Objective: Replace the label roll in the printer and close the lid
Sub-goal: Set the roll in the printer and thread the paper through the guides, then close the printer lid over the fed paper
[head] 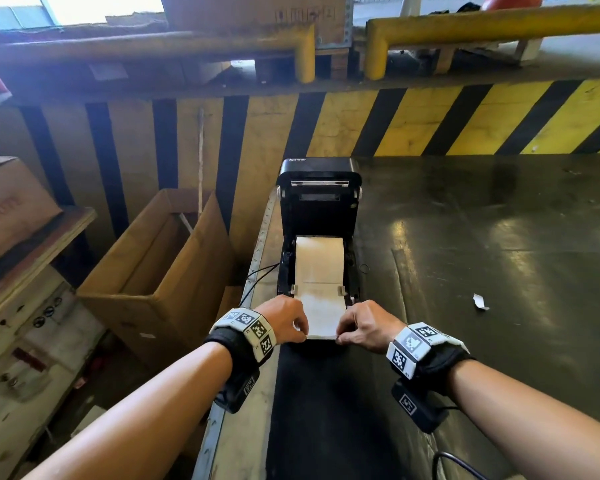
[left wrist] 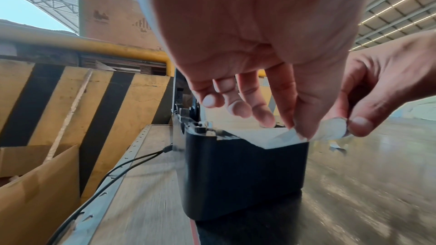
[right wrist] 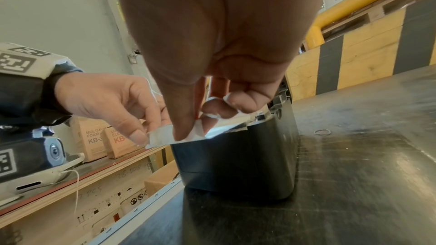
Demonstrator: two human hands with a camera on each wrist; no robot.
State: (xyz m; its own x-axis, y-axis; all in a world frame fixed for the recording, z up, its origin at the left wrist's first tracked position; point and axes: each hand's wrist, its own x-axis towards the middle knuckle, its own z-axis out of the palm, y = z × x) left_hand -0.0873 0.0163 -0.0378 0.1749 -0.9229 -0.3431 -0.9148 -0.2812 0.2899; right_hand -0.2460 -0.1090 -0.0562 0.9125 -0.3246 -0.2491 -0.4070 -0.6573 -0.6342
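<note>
Head view shows a black printer (head: 317, 258) standing on a dark worktop (head: 482, 237), its lid (head: 320, 174) swung up and back so the bay lies exposed. Inside the bay sits a white label roll (head: 318, 259), and its paper strip (head: 321, 310) runs forward between two small guides and out over the front edge of the printer. To the left of the worktop stands an open cardboard box (head: 160, 268) with its flaps raised; what lies at its bottom cannot be told. A second, closed carton (head: 7, 202) rests on a wooden shelf (head: 49, 244) further left. The left hand (head: 286, 318) pinches the near left corner of the strip between thumb and forefinger, with the other fingers loosely curled above the paper, as the left wrist view shows (left wrist: 247, 47). The right hand (head: 369, 325) pinches the near right corner in the same way, its remaining fingers tucked in toward the palm. Both hands sit just in front of the printer, close together, with the strip stretched between them. A small torn scrap of white paper (head: 480, 302) lies on the worktop to the right, well apart from the printer. Black cables (head: 260, 275) lead off from the printer's left side.
</note>
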